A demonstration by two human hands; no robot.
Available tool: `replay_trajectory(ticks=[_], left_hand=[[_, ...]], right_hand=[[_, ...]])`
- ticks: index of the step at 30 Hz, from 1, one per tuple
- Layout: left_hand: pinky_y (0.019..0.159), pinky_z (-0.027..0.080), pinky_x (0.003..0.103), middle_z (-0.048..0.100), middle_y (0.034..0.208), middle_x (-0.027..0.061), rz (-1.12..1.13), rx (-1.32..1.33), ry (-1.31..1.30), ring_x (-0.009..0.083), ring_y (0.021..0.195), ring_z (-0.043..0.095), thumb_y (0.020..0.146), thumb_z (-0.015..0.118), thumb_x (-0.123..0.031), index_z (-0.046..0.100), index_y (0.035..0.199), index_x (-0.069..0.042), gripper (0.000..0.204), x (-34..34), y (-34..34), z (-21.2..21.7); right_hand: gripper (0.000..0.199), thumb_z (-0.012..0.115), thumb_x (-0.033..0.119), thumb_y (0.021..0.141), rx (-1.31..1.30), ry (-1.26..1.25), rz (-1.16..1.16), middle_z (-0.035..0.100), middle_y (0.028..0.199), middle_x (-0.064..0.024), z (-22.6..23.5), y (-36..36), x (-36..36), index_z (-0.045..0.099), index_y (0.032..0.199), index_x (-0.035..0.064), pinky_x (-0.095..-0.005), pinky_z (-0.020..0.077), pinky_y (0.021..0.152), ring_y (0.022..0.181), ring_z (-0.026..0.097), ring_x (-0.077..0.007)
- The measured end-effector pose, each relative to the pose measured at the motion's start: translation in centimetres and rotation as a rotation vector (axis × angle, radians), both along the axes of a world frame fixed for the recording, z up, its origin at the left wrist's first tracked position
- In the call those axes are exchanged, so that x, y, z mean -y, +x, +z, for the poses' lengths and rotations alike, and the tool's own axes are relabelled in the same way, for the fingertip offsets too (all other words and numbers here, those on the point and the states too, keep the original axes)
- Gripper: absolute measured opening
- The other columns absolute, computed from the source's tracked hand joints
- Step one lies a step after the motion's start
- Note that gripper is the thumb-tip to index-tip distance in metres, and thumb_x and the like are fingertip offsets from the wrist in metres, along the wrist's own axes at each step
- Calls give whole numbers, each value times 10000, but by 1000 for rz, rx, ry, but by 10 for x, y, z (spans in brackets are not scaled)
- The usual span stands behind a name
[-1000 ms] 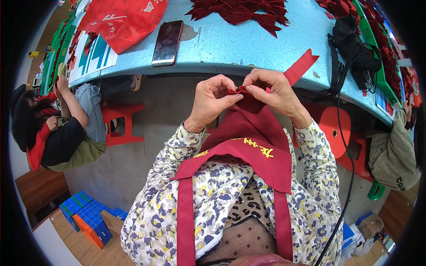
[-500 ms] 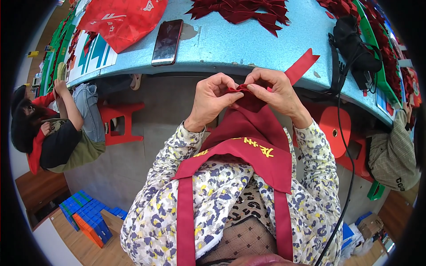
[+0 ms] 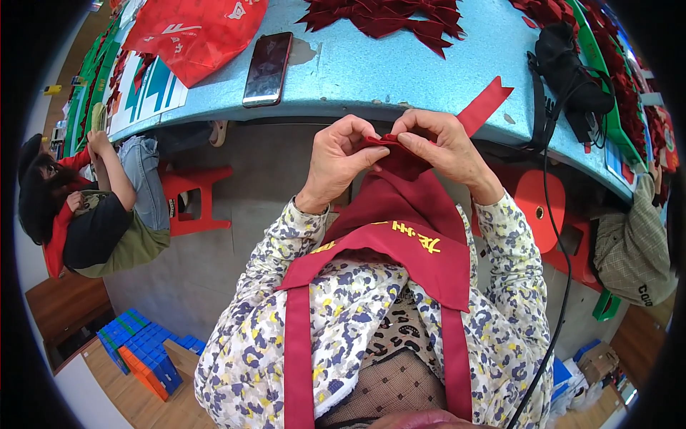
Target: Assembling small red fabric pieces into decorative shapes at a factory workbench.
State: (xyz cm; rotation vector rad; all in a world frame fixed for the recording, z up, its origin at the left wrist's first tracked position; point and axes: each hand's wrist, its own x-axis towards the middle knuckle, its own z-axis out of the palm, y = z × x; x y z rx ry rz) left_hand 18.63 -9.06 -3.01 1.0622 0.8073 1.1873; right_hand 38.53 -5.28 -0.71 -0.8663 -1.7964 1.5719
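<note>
Your left hand (image 3: 336, 161) and right hand (image 3: 446, 151) face each other beside the near edge of the pale-blue table (image 3: 357, 79), thumb and forefinger of each pinched together on a folded, dark-red strip of ribbon fabric (image 3: 402, 163). Its gathered upper edge lies between your two pairs of fingertips; its body hangs below them, near your maroon cloth apron (image 3: 407, 207). A brighter red, notched ribbon end (image 3: 487, 107) projects beyond your right hand; whether it joins the held piece cannot be told.
</note>
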Motion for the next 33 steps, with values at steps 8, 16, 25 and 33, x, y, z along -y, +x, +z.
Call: replay_trajectory(ticks=[8,16,25,33], left_hand=[[601,532,196,616,821,41,-24,-15,-29,80,729,604,780,666,58,571,878,1,148,3,-1,2],[600,531,194,616,822,41,-14,-3,-14,80,727,605,768,673,64,586,866,11,142,4,-2,-1],[578,536,196,613,821,39,-18,-15,-33,78,719,600,761,674,69,581,849,10,141,3,-3,-1],[568,547,202,600,826,41,-14,-20,-38,76,713,595,765,669,67,569,838,14,135,1,-6,0]], right_hand=[[137,539,110,906,-14,30,-15,550,827,16,-3,-1,4,582,913,-19,-188,404,666,749,489,-39],[137,537,108,905,-8,33,-20,551,819,16,-4,-2,6,581,909,-21,-187,402,661,739,486,-40],[121,547,89,886,20,95,-38,561,792,3,-4,-5,5,591,887,-24,-195,397,640,721,489,-49],[103,558,66,857,-1,236,-80,577,770,-18,-3,-11,4,613,870,-20,-213,397,622,694,505,-73]])
